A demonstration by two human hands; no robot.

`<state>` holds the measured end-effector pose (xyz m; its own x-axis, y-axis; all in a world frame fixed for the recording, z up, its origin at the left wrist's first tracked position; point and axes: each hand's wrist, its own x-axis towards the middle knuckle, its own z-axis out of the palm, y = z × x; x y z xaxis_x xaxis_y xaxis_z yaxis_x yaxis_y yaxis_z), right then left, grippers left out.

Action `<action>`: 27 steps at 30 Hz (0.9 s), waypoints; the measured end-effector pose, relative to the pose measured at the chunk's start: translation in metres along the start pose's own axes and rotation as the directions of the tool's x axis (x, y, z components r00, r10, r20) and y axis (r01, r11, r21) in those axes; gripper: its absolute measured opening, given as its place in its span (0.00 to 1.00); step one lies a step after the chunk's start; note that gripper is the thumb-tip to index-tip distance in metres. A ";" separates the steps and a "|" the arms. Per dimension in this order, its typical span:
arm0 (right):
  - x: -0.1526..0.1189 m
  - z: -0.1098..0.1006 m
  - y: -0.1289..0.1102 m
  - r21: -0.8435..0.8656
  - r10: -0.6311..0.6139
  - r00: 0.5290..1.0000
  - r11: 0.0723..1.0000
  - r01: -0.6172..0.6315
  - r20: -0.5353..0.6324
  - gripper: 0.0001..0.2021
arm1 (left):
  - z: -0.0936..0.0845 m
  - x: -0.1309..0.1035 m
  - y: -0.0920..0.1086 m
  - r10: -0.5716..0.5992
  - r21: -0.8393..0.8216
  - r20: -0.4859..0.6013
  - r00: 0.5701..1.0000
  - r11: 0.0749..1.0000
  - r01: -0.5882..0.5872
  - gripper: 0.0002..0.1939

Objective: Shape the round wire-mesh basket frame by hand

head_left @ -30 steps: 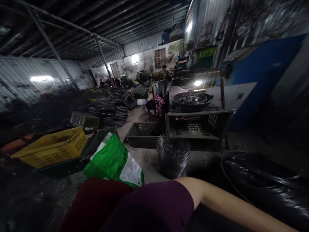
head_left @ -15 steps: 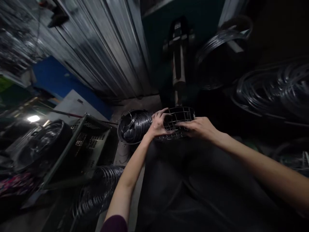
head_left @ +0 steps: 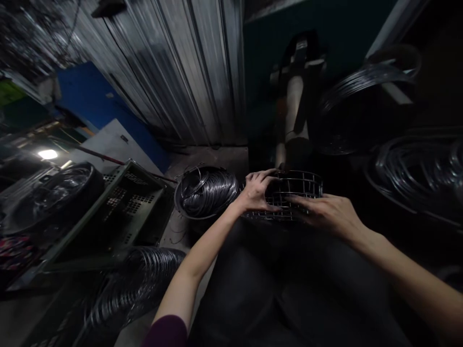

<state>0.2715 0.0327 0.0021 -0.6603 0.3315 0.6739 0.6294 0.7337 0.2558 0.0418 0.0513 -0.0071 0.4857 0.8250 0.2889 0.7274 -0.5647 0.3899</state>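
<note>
**Hands on a wire basket frame at the lap's far edge**

The left hand (head_left: 257,193) lies on the near-left rim of a round wire basket (head_left: 294,188), fingers spread and curled over the wires, gripping lightly. The right hand (head_left: 331,216) rests flat against the basket's near-right side, fingers stretched out along the mesh and not closed round anything. The basket sits on the person's dark-clad lap (head_left: 289,289), at its far edge, upright with its open top up. Its grid of rings and uprights looks whole, so the frame seems largely formed; whether any joints remain loose is too dim to tell. Just left of it a tub of wire rings (head_left: 206,193) stands on the floor, and a stack of rings (head_left: 137,284) lies nearer, beside a grey crate (head_left: 123,212).
</note>
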 end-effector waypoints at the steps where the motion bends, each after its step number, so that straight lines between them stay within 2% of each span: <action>1: 0.002 -0.001 0.001 -0.002 -0.004 1.000 1.000 0.004 -0.003 0.28 | 0.001 0.000 -0.001 0.008 -0.008 -0.011 1.000 1.000 -0.008 0.43; 10: 0.008 0.006 0.013 0.008 0.014 1.000 1.000 -0.014 -0.004 0.26 | 0.001 0.012 -0.008 -0.030 -0.015 -0.029 0.999 0.999 0.029 0.43; 13: 0.002 0.014 0.019 0.025 0.064 0.992 0.997 -0.067 0.111 0.17 | 0.001 0.016 -0.011 -0.033 -0.004 -0.035 0.999 0.999 0.033 0.44; 15: -0.001 0.017 0.022 0.021 0.111 0.964 0.993 -0.119 0.243 0.14 | 0.000 0.017 -0.012 -0.034 -0.003 -0.030 0.999 0.999 0.034 0.44; 18: 0.001 0.018 0.022 -0.010 0.189 0.893 0.979 -0.203 0.408 0.15 | -0.001 0.018 -0.014 -0.044 -0.013 -0.019 0.999 0.999 0.044 0.44; 23: 0.007 0.013 0.021 -0.026 0.294 0.820 0.946 -0.323 0.491 0.18 | -0.003 0.018 -0.017 -0.057 -0.090 -0.008 0.998 0.994 0.056 0.43; 27: 0.014 0.005 0.017 -0.042 0.280 0.770 0.948 -0.314 0.573 0.18 | -0.003 0.021 -0.018 -0.055 -0.110 -0.036 0.998 0.993 0.051 0.44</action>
<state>0.2710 0.0532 0.0120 -0.5667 0.8010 0.1930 0.8216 0.5669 0.0601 0.0370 0.0791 -0.0051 0.4275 0.8534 0.2981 0.6931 -0.5212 0.4979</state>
